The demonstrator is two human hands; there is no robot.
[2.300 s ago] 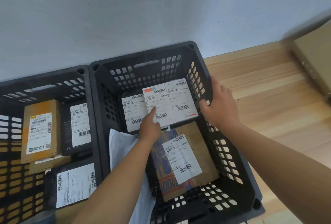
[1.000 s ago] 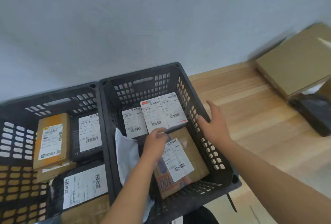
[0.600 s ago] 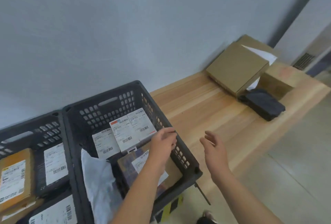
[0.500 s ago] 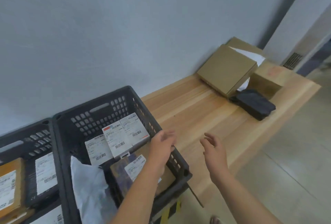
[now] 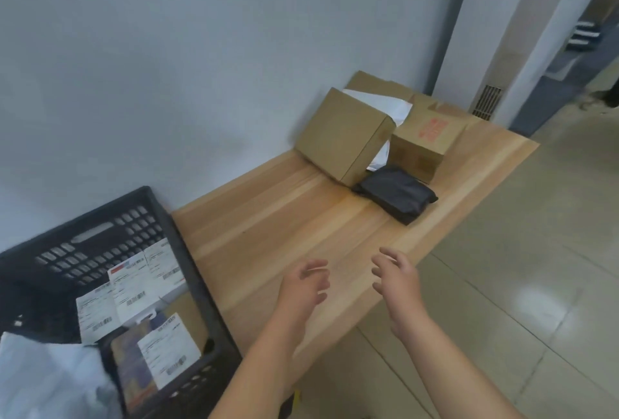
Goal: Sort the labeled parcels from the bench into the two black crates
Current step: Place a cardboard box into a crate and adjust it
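Hovering above the front part of the tabletop point(image 5: 284, 217), the left hand point(image 5: 303, 288) and right hand point(image 5: 397, 276) sit side by side with a gap between them, palms turned down. The fingers point(image 5: 313, 266) of both are loosely spread and a little curled, and they hold nothing and touch nothing.

Well ahead of the fingers and a little to their right, the unsorted parcels are bunched at the far end of the tabletop against the wall point(image 5: 167, 66). A tan box point(image 5: 345, 135) leans tilted, and a white mailer point(image 5: 392, 107) is tucked behind it. A second box point(image 5: 425, 137) with red print stands just right of the tan one. A black pouch point(image 5: 397, 194) lies flat in front of both boxes and is the parcel nearest the fingers.

To the left of the fingers and slightly behind them, one black crate point(image 5: 100, 244) rests on the tabletop. In it lie white-labelled packets point(image 5: 140, 281) at the back, a brown packet point(image 5: 164, 348) with a barcode label nearer the front, and a white bag point(image 5: 50, 378) at its left side.

Below and right of the right hand, the tabletop ends and the tiled floor point(image 5: 519, 267) shows.
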